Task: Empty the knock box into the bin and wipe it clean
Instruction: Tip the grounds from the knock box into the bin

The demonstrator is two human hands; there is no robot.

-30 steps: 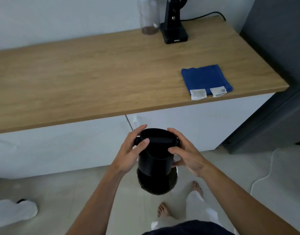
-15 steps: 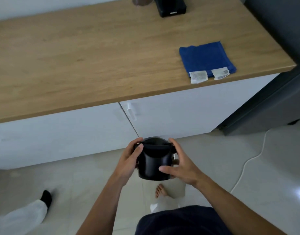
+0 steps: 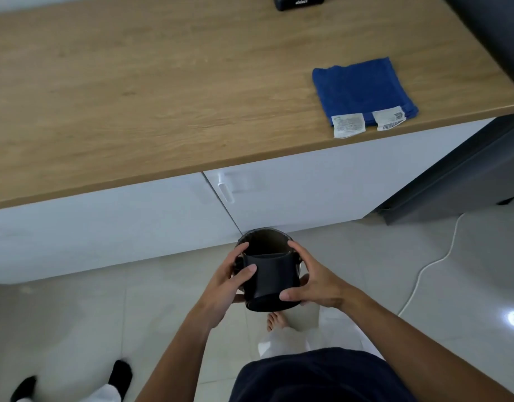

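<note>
Both my hands hold the black knock box [image 3: 269, 281] low over the floor, in front of the white cabinets. My left hand [image 3: 227, 281] grips its left side and my right hand [image 3: 315, 281] grips its right side and base. The box is tipped away from me, its mouth turned towards a small round dark bin [image 3: 266, 241] that stands on the floor just beyond and below it. I cannot see inside the box. A folded blue cloth [image 3: 363, 88] with white labels lies on the wooden counter [image 3: 151, 105] near its front right edge.
A black appliance base [image 3: 297, 0] sits at the back of the counter. A dark fridge [image 3: 482, 158] stands at the right, with a white cable [image 3: 429, 265] across the tiles. Another person's feet in black socks [image 3: 120, 372] are at bottom left. My bare foot [image 3: 274, 320] is below the box.
My view has dropped towards the floor. The knock box has gone down and tipped forward over the bin, with both hands still on it.
</note>
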